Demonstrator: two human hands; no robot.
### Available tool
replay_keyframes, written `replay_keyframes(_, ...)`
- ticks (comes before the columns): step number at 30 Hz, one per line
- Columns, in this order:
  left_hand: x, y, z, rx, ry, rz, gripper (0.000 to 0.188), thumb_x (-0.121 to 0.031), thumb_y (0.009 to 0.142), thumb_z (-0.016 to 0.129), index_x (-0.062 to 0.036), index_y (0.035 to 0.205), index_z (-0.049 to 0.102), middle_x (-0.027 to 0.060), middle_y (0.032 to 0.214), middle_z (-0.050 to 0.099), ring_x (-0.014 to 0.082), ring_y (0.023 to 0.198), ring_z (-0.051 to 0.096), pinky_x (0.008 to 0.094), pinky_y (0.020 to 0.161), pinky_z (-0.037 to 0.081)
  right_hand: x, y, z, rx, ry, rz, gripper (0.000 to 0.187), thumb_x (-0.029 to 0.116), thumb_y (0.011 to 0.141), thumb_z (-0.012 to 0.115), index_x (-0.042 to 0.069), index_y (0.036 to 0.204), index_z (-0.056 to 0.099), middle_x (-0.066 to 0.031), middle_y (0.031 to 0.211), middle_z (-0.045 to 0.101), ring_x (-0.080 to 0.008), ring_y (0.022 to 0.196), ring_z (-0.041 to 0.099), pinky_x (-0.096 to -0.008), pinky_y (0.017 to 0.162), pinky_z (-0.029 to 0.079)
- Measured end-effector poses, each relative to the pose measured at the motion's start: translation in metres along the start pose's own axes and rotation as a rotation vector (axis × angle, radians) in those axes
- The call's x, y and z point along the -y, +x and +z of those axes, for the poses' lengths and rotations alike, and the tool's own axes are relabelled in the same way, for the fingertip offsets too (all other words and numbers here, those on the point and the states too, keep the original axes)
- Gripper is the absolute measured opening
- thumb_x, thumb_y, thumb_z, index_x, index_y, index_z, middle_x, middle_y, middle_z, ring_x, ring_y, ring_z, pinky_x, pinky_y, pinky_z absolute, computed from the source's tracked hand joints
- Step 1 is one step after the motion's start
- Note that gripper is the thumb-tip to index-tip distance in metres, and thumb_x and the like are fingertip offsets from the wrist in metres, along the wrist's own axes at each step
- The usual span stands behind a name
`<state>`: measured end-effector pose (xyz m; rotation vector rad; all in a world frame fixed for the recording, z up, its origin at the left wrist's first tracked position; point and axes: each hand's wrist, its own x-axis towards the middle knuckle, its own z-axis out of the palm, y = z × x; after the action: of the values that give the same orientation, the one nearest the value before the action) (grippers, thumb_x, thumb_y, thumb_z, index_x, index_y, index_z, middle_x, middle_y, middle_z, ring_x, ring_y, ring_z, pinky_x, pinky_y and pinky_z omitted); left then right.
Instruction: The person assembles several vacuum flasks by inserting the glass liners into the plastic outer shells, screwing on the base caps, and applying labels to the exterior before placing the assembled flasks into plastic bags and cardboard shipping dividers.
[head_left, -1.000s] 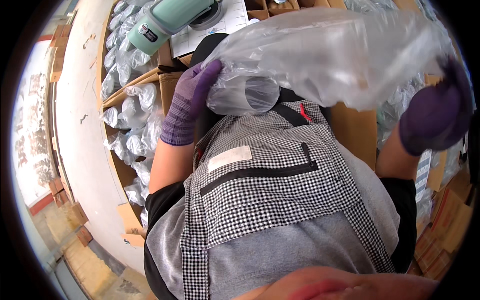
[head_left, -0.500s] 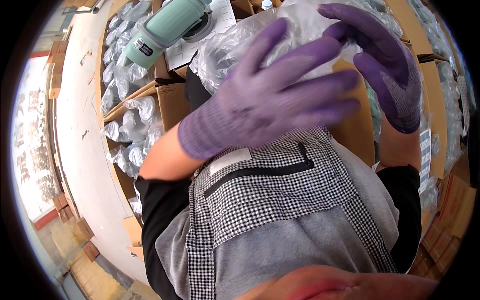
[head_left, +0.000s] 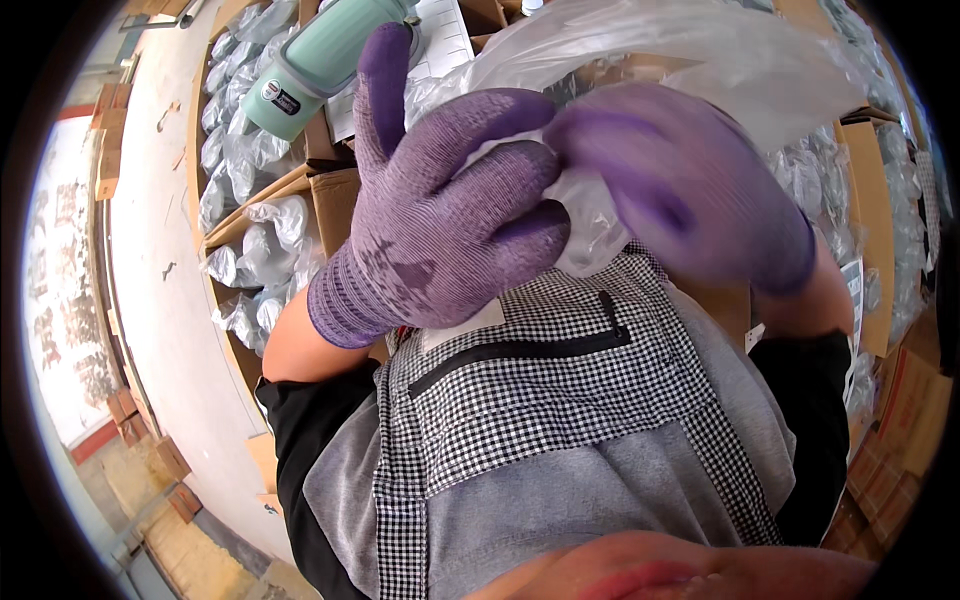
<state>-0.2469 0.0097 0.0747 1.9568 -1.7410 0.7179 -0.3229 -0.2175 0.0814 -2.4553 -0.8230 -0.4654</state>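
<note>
Clear plastic bag film [head_left: 740, 70] spreads out beyond my hands, and a crumpled part of it hangs between them. My left hand [head_left: 450, 205], in a purple knit glove, has its fingers curled onto the film while its thumb sticks up. Close against its fingertips, my gloved right hand [head_left: 690, 190] is blurred by motion; its fingers look drawn together on the same film. A mint-green bottle [head_left: 325, 65] with a dark oval label is beyond my left hand, partly covered by the thumb.
Open cardboard boxes of plastic-wrapped items [head_left: 240, 150] line the left side. More wrapped items [head_left: 900, 200] fill boxes at the right. White printed sheets [head_left: 440, 45] lie beside the bottle. Stacked brown cartons [head_left: 905, 420] sit at the lower right.
My left hand has moved left and curled its fingers. My right hand has come left and down to meet it. The plastic film has swept out to the right above them.
</note>
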Motion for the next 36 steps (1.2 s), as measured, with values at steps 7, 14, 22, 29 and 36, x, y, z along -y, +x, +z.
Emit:
replay_keyframes(7, -0.005, -0.012, 0.002, -0.097, -0.136, 0.128, 0.016, -0.023, 0.061, 0.073, -0.0219, 0.076, 0.067, -0.0009, 0.088, 0.066, 0.0269, 0.103, 0.064, 0.074, 0.114, 0.019, -0.035, 0.025, 0.048, 1.069, 0.412, 0.268, 0.03, 0.024, 0.096, 0.053, 0.005, 0.115, 0.067, -0.0138, 0.102, 0.071, -0.0232, 0.099, 0.068, -0.0371, 0.095, 0.054)
replay_keyframes(14, -0.003, -0.032, 0.018, -0.024, -0.282, 0.102, 0.012, -0.021, 0.082, 0.068, -0.0206, 0.093, 0.073, 0.0044, 0.104, 0.065, 0.0261, 0.115, 0.061, 0.065, 0.117, 0.023, -0.037, 0.037, 0.141, 1.043, 0.281, 0.211, 0.029, 0.022, 0.094, 0.056, 0.005, 0.114, 0.068, -0.0132, 0.103, 0.071, -0.0236, 0.101, 0.067, -0.0378, 0.096, 0.053)
replay_keyframes(22, 0.056, -0.14, 0.072, 0.04, -0.106, -0.97, 0.064, -0.041, 0.088, 0.069, -0.0011, 0.136, 0.054, 0.0262, 0.134, 0.054, 0.0389, 0.128, 0.05, 0.0495, 0.112, 0.036, -0.054, -0.01, 0.141, 0.543, 0.444, 0.294, 0.029, 0.021, 0.091, 0.06, 0.005, 0.113, 0.068, -0.0125, 0.104, 0.071, -0.0241, 0.103, 0.066, -0.0386, 0.097, 0.052)
replay_keyframes(29, 0.023, -0.133, 0.085, -0.319, -0.526, -1.123, 0.038, -0.032, 0.094, 0.064, -0.0031, 0.118, 0.068, 0.0177, 0.111, 0.071, 0.0309, 0.107, 0.068, 0.0421, 0.096, 0.051, -0.041, -0.011, 0.134, 0.483, 0.452, 0.251, 0.028, 0.02, 0.089, 0.063, 0.005, 0.112, 0.069, -0.0119, 0.104, 0.071, -0.0245, 0.105, 0.065, -0.0393, 0.099, 0.051)
replay_keyframes(36, 0.052, -0.178, 0.037, -0.539, -0.459, -1.29, 0.031, -0.029, 0.094, 0.071, 0.0, 0.103, 0.073, 0.011, 0.086, 0.075, 0.0165, 0.079, 0.07, 0.0306, 0.073, 0.054, -0.046, 0.045, 0.037, 0.279, 0.611, 0.249, 0.029, 0.018, 0.086, 0.066, 0.005, 0.111, 0.07, -0.0113, 0.105, 0.071, -0.0249, 0.107, 0.064, -0.04, 0.1, 0.05)
